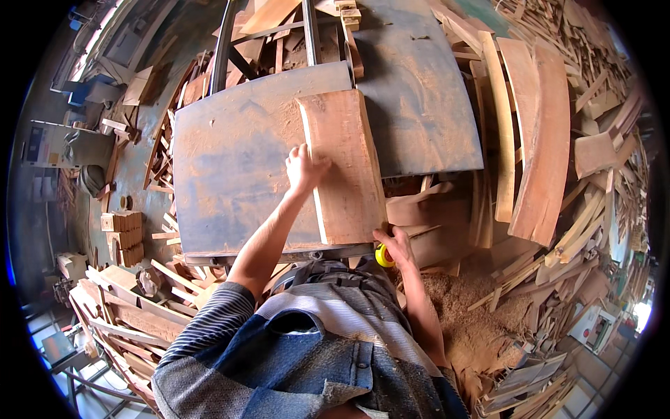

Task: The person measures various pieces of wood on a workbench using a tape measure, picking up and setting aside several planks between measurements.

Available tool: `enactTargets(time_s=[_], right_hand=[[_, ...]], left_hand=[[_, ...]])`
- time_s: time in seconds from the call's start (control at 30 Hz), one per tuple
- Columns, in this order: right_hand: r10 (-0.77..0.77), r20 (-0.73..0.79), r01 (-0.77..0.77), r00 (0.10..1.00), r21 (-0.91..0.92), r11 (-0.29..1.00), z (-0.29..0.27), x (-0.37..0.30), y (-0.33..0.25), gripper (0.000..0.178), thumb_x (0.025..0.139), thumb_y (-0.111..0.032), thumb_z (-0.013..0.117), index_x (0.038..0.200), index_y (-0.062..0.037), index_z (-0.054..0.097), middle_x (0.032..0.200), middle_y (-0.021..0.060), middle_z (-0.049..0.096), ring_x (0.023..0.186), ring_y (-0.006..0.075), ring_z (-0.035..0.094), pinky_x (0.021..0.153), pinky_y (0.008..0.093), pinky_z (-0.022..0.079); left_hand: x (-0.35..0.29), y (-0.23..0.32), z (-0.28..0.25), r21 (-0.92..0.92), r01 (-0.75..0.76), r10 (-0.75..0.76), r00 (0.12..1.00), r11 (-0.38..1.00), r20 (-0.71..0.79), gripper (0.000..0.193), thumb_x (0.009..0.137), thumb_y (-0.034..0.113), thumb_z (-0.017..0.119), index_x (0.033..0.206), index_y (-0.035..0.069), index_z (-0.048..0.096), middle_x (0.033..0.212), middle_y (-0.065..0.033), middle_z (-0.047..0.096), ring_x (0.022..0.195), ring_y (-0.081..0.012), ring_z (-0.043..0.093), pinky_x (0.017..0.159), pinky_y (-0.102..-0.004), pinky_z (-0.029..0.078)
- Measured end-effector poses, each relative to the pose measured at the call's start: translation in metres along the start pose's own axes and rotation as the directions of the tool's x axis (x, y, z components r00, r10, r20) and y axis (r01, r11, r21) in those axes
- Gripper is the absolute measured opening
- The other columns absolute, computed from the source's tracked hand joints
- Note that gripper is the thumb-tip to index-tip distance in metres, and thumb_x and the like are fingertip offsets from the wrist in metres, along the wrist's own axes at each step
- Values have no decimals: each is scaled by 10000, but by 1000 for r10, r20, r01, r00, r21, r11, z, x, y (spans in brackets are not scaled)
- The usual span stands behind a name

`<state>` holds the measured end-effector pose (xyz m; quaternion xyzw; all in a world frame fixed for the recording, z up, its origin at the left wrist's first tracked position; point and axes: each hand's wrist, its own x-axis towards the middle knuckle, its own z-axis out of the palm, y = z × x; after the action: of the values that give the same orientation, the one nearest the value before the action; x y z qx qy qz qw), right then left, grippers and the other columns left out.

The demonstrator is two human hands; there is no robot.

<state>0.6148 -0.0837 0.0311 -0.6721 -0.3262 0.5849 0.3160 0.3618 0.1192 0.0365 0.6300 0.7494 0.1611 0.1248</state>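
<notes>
A thick, reddish-brown wooden board (342, 167) lies lengthwise on a grey metal table (230, 160) dusted with sawdust. My left hand (306, 170) is closed over the board's left edge, around the middle of its length, with the fingers curled. At the near right corner, my right hand (396, 244) grips the board's end; the undersides of its fingers are hidden. A round yellow thing (383, 256), apparently a tape measure, shows against that palm. Whether the hand also holds it is unclear.
A second metal plate (419, 105) adjoins on the right, past a gap. Long curved planks (541, 146) stand beyond it. Sawdust (464, 307) heaps up near my right arm. Scrap wood (132, 314) piles at the left, below stacked blocks (124, 237). Metal rails (310, 35) run off the far side.
</notes>
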Motion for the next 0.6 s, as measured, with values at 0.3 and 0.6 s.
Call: enactTargets(time_s=[0.3,0.6], right_hand=[[58,-87,-76,994,-218,973,-1,7,-6,640,766,-508,838,926,79,639,882,226,692,833,293,640,778,402,499],[70,-99,-93,993,-256,962,-6,10,-3,734,734,-593,830,897,89,613,896,278,665,868,350,639,783,441,501]], left_hand=[[-133,27,-34,21,-788,672,537,615,509,696,791,372,752,1369,34,563,1542,-230,363,1500,-473,221,1215,-613,206],[-141,24,-7,105,-777,699,609,620,376,678,718,333,764,1316,66,589,1530,-188,378,1495,-445,249,1208,-614,208]])
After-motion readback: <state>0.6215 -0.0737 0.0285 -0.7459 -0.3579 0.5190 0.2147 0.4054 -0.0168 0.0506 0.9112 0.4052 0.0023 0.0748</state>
